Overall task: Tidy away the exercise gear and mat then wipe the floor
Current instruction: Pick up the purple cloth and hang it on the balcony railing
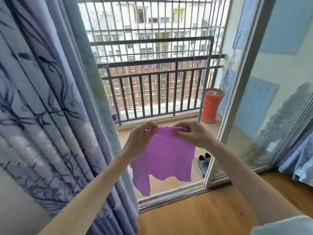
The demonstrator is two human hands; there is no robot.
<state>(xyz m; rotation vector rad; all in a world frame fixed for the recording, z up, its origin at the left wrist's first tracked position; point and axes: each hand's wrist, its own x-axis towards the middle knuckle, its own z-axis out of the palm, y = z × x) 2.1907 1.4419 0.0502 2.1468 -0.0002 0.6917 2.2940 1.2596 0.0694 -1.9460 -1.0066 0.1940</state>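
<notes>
A bright purple-pink cloth [162,155] hangs in front of a warm honey-brown wooden floor [203,212]. A pale lavender-blue curtain [50,107] carries a dark inky pattern of branches and leaves. The balcony railing [152,92] is dark brown-black. An orange-red plant pot [210,107] stands near grey shoes [204,161]. Beyond, one building is red brick, another cream.

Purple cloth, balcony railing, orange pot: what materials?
Purple cloth: soft nubby fabric, probably microfibre; it drapes limply, edges pinked. Balcony railing: dark painted metal, likely; thin straight bars. Orange pot: matte plastic or glazed ceramic, cannot tell which.
</notes>
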